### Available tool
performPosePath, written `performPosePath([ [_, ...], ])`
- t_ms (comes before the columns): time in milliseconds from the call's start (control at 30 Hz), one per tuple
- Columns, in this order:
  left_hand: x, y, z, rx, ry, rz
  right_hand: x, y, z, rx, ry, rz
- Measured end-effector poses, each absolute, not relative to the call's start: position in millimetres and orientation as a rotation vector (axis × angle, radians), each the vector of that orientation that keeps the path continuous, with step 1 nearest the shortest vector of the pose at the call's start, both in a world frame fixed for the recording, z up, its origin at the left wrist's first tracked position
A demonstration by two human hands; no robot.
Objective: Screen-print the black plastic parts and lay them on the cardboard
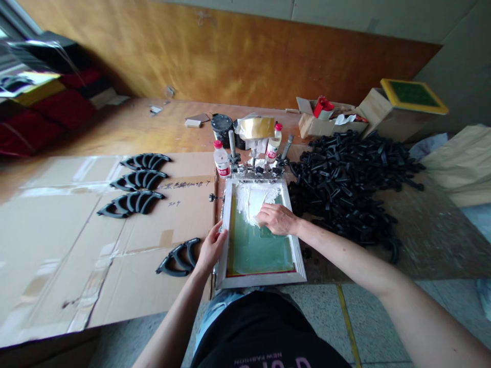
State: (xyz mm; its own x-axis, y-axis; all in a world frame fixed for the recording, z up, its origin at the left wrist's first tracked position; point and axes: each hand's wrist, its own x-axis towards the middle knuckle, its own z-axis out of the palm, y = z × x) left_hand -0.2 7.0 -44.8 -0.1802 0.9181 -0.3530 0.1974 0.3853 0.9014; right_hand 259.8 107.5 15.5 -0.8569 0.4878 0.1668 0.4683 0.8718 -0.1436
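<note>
A screen printing frame [264, 278] with a silver rim and green mesh lies before me, fixed at its far end to a metal clamp [257, 175]. Thick white ink [245, 197] is smeared over the far part of the mesh. My left hand [212, 248] grips the frame's left side, thumb near the rim. Over the mesh, at the near edge of the ink, my right hand [278, 219] is closed; what its fingers hold is hidden. Left of my left hand, several curved black plastic parts [178, 258] lie on cardboard.
Three rows of black parts [132, 203] rest on the cardboard sheet [69, 220]. A big heap of black parts [345, 184] is on the right. Behind the clamp stand bottles with red caps [221, 159] and a dark tub [221, 128]. An open carton [312, 125] sits at the back right.
</note>
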Motion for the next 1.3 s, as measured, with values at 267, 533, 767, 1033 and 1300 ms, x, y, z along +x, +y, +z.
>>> performPosePath([
  [267, -1.0, 6.6, -37.8, 0.988, 1.625, 0.876, 263.5, 102.3, -8.0, -0.802, -2.675, 0.079],
  [533, -3.0, 6.4, -1.0, 0.957, 1.54, 0.867, 251.3, 154.9, 25.7, -1.162, -2.438, 0.213],
  [767, -0.8, 33.8, 62.1, 0.911, 1.406, 1.139, 319.6, 216.8, 53.5, -1.562, -1.943, 0.196],
  [1033, 24.0, 81.9, 87.5, 0.801, 1.183, 1.477, 324.4, 141.2, -36.1, -1.673, -2.086, 0.595],
  [1300, 67.1, -2.0, -2.8, 0.353, 1.212, 0.866, 241.3, 61.2, -28.7, -1.235, -2.412, 0.246],
])
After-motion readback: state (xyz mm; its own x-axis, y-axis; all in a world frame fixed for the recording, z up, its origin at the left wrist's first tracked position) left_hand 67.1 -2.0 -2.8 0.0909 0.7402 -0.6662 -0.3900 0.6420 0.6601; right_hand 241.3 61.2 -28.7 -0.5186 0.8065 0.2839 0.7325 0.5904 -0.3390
